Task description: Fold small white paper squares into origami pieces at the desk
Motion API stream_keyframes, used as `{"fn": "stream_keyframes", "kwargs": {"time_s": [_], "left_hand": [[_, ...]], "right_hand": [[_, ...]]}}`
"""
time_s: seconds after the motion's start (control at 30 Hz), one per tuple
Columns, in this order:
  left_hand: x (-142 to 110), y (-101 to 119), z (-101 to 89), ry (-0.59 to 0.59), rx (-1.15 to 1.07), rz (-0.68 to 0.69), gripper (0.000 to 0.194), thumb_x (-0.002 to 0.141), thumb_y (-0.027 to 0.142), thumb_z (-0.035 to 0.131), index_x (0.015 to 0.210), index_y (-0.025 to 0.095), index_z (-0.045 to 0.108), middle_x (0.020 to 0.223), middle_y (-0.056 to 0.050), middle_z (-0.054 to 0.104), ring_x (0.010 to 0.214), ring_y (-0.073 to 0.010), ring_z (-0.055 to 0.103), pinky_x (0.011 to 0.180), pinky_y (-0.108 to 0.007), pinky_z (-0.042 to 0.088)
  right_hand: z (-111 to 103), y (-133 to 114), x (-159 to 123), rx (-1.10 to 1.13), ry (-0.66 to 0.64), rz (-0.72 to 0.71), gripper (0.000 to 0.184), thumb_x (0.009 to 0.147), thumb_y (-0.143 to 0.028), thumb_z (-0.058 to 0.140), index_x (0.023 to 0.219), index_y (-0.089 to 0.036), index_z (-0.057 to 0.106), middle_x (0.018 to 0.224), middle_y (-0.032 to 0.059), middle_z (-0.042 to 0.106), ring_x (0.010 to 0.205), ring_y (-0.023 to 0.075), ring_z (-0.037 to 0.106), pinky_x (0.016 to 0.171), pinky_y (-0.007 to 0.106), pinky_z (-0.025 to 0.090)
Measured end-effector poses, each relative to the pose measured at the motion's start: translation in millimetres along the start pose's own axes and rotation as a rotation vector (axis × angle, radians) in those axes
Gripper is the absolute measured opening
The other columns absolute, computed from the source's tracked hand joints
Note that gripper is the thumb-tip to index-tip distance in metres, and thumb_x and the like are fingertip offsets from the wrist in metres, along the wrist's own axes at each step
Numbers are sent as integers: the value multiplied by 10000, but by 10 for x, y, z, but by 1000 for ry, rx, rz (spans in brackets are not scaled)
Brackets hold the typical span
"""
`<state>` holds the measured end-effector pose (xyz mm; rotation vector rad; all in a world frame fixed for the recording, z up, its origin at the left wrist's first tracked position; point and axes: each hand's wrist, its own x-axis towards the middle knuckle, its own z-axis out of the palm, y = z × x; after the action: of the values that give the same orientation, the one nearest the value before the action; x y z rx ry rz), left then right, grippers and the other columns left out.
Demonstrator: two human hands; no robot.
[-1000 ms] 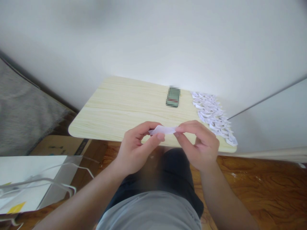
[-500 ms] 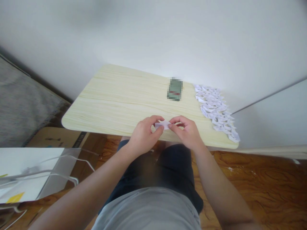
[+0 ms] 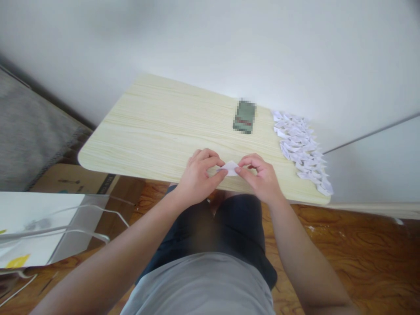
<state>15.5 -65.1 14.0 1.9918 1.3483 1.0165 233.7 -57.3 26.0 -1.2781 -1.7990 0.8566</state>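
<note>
A small folded piece of white paper [image 3: 231,168] is stretched between my two hands, just above the front part of the table [image 3: 157,127]. My left hand [image 3: 204,176] pinches its left end between thumb and fingers. At its right end, my right hand [image 3: 259,176] grips it the same way. The paper comes to a low peak at the top. Folded white paper pieces [image 3: 300,144] lie close together in rows along the table's right side.
A blurred-out green object [image 3: 244,117] lies near the table's back edge, by the wall [image 3: 210,48]. On the lower left, white cables [image 3: 95,210] run over a white box [image 3: 39,223]. Behind it sits a cardboard box [image 3: 75,177]. The floor [image 3: 354,249] is wood-patterned.
Both hands stay on the paper, whose shape now shows a clearer peak between the fingers. The view has shifted slightly.
</note>
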Motion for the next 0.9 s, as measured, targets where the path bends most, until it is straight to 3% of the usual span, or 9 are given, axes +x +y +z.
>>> {"fn": "stream_keyframes", "kwargs": {"time_s": [0.17, 0.37, 0.53, 0.63, 0.8, 0.9], "left_hand": [[-8, 75, -58, -82, -195, -93, 195, 940, 347, 612, 971, 203, 741, 931, -41, 704, 939, -209, 620, 849, -332, 466], [-107, 192, -78, -53, -357, -143, 342, 907, 300, 642, 1237, 211, 634, 857, 7, 662, 832, -164, 626, 813, -292, 460], [-197, 250, -130, -51, -406, -53, 453, 863, 223, 685, 1309, 225, 605, 927, -18, 693, 888, -179, 634, 901, -329, 457], [-249, 254, -163, -83, -383, -24, 332, 845, 206, 689, 1177, 215, 679, 1053, -46, 705, 985, -198, 634, 931, -333, 462], [-287, 230, -165, -131, -346, -55, 318, 833, 194, 673, 1151, 203, 682, 1086, -45, 689, 1036, -206, 630, 999, -348, 461], [-265, 175, -111, -141, -307, -88, 347, 831, 175, 630, 1174, 206, 673, 1121, -46, 687, 1089, -217, 632, 1032, -362, 462]], "right_hand": [[15, -51, -14, 94, 16, 95, 147, 877, -369, 733, 898, -224, 730, 878, 5, 730, 837, 182, 657, 817, 343, 503], [25, -85, -49, 247, 19, 158, 203, 851, -388, 769, 931, -207, 726, 825, 3, 724, 750, 155, 652, 694, 291, 494], [5, -124, -97, 356, -2, 185, 258, 821, -410, 798, 938, -195, 717, 797, 3, 730, 733, 150, 668, 692, 288, 522], [-3, -142, -100, 377, -10, 191, 264, 811, -410, 804, 935, -194, 716, 788, 2, 734, 733, 149, 676, 686, 282, 525], [-4, -98, -40, 359, -45, 179, 257, 813, -385, 795, 955, -190, 707, 767, -7, 716, 710, 143, 653, 683, 280, 505], [-11, -2, 22, 319, -72, 185, 313, 821, -379, 785, 1067, -213, 683, 772, -15, 718, 687, 145, 638, 667, 282, 479]]}}
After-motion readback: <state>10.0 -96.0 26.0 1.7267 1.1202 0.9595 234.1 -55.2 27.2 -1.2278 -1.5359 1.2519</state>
